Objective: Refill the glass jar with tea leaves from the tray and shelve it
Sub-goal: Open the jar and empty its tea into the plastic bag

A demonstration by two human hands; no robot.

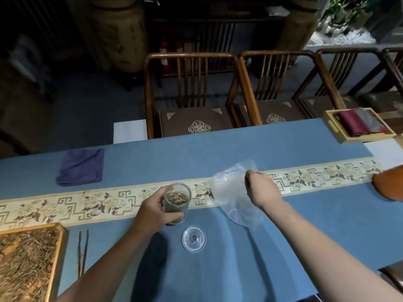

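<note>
**Two hands at the jar**

One jar [177, 203] upright on the blue tabletop [316, 225], at the near edge of the patterned runner [87, 203], uncapped, tea leaves [177, 197] inside. Gripped round its left side by the left hand [152, 211], fingers curled on the glass. Lid [193, 238] flat on the cloth just in front, apart from the jar. To the right, right hand [260, 188] curled, pinching a clear plastic bag [233, 197] that lies crumpled across the runner. Far left, near edge: tray [57, 258] heaped with loose tea, dark tongs [82, 251] beside it. Further back, folded purple cloth [81, 166]; wooden chairs [192, 94] beyond the tabletop.
</note>
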